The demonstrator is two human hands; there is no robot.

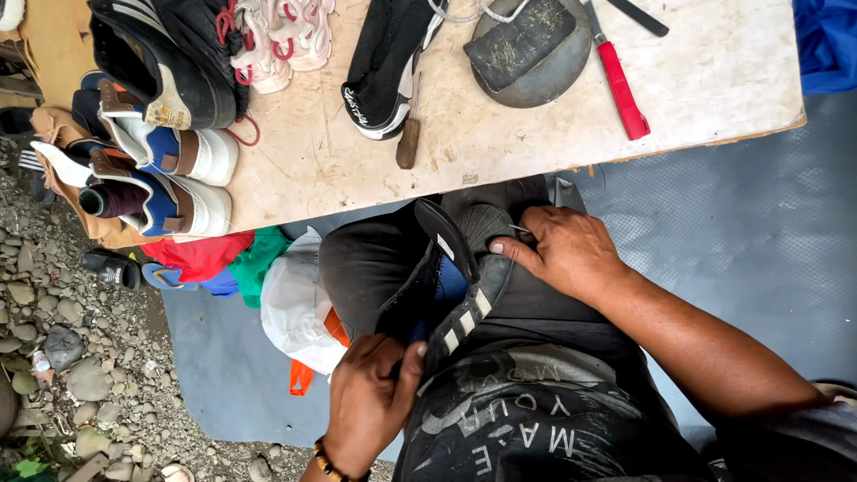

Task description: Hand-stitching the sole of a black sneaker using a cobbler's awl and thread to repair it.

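Observation:
A black sneaker with white stripes (460,295) lies sole-up across my lap. My left hand (366,402), with a bead bracelet at the wrist, grips its heel end. At the toe end my right hand (562,254) presses on the shoe, thumb and forefinger pinched on a thin needle (522,230) at the edge of the sole. The shoe's blue lining shows between sole and upper.
A worn wooden table (714,71) in front holds a second black sneaker (384,62), a wooden-handled awl (409,134), a round grey block (536,54), a red-handled tool (622,89), and several sneakers at the left (170,152). Bags (295,303) and gravel (71,357) lie left.

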